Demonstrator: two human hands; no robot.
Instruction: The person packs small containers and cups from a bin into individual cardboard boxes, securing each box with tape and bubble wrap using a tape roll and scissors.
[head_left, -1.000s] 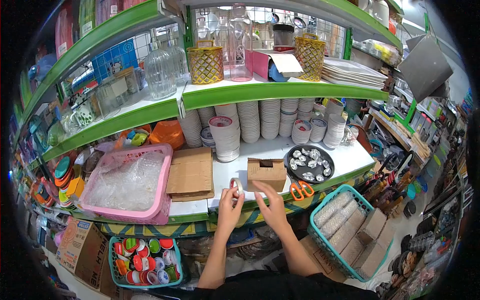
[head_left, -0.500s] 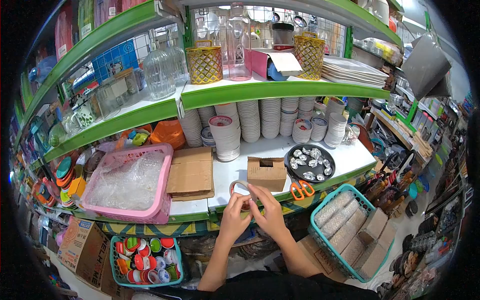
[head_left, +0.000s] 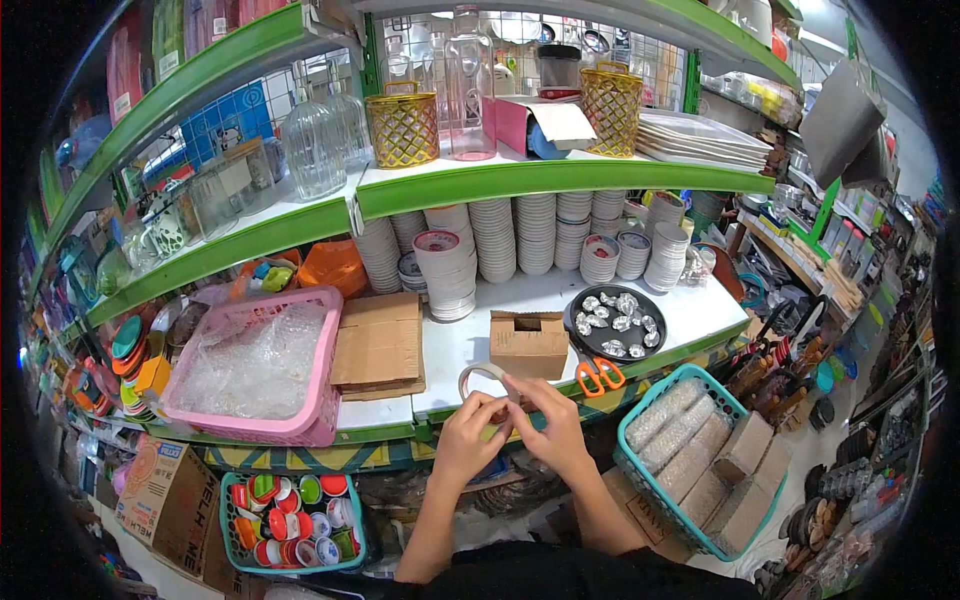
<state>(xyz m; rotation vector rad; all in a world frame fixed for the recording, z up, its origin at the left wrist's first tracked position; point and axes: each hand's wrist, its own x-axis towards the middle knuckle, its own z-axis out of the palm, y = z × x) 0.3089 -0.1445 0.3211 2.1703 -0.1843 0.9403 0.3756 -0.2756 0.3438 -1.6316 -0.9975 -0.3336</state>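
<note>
A roll of tape (head_left: 465, 379) is held between my two hands in front of the shelf edge, its ring standing above my fingers. My left hand (head_left: 466, 440) is closed around its lower left side. The fingers of my right hand (head_left: 551, 428) pinch at its right side, their tips close to my left fingertips. Just behind the roll sits a small brown cardboard box (head_left: 528, 352) with a dark slot in its top. Orange-handled scissors (head_left: 600, 378) lie to its right, against a black round tray (head_left: 622, 347) of shiny, clear faceted pieces.
Flattened cardboard (head_left: 378, 345) and a pink basket (head_left: 325, 400) of bubble wrap lie left. Stacked white bowls (head_left: 447, 275) line the shelf's back. Below stand a teal basket (head_left: 628, 452) of wrapped boxes and another teal basket (head_left: 228, 530) of colourful small items. Glass bottles (head_left: 313, 145) stand above.
My right hand has shifted slightly right and down, and the roll has turned a little in my fingers. The whole view has moved slightly; the shelf items stay in place.
</note>
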